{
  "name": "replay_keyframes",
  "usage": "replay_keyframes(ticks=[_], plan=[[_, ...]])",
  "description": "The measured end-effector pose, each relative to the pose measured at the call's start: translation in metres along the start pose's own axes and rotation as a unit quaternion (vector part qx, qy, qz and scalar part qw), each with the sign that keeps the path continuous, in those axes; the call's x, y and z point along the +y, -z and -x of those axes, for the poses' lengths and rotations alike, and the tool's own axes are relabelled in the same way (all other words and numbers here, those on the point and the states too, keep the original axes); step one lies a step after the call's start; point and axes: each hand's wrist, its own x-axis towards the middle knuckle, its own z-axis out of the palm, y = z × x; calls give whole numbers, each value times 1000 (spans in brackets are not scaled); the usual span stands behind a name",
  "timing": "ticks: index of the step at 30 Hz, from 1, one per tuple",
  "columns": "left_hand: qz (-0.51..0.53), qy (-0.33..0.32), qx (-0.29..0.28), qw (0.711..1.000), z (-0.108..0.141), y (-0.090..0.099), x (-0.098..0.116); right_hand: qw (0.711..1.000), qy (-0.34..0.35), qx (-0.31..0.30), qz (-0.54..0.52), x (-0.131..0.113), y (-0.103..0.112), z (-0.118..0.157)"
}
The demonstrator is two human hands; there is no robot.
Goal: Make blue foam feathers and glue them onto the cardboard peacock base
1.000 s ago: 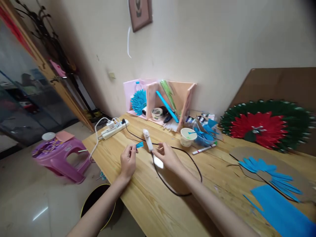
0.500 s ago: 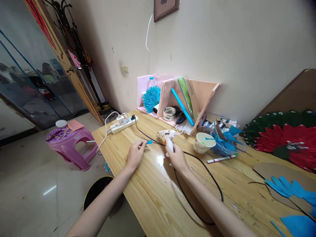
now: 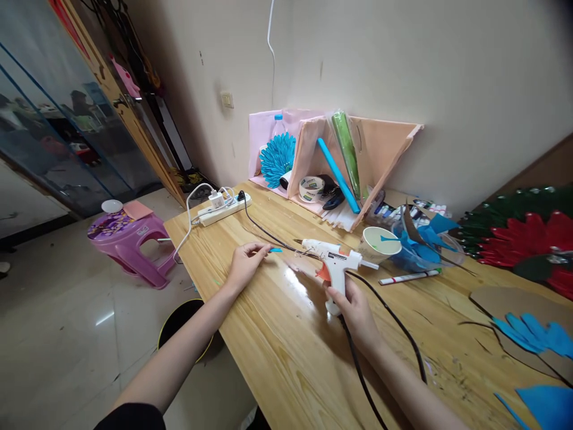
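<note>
My right hand [image 3: 356, 307] is wrapped round the handle of a white glue gun [image 3: 336, 263] with an orange trigger. Its nozzle points left, and a glue stick pokes out of its back end. A black cord runs from the handle's base. Over the table's left part, my left hand [image 3: 248, 263] pinches a small blue strip [image 3: 276, 250] between thumb and fingertips. The nozzle is a short way to the right of this strip, apart from it.
A power strip [image 3: 224, 210] lies at the table's left corner. Behind the glue gun stand a paper cup [image 3: 373, 248], a plastic tub of blue pieces [image 3: 421, 254] and a pink box [image 3: 308, 140]. A marker [image 3: 409, 276] lies to the right. On the floor are a bin [image 3: 176, 316] and a pink stool [image 3: 134, 245].
My right hand has drawn the glue gun to the right and closer to me. My left hand keeps its pinch on the blue strip, which has turned a little. The view has shifted slightly.
</note>
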Motion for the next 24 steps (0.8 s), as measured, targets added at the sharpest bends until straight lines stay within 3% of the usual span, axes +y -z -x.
replay_keyframes(ticks=[10,24], plan=[[-96,-98,-20,990,5,-2,-1,998,-17,-64,24,2,-3,8],[-118,-112,-38,986,9,-3,2,993,-17,-103,49,2,-6,10]])
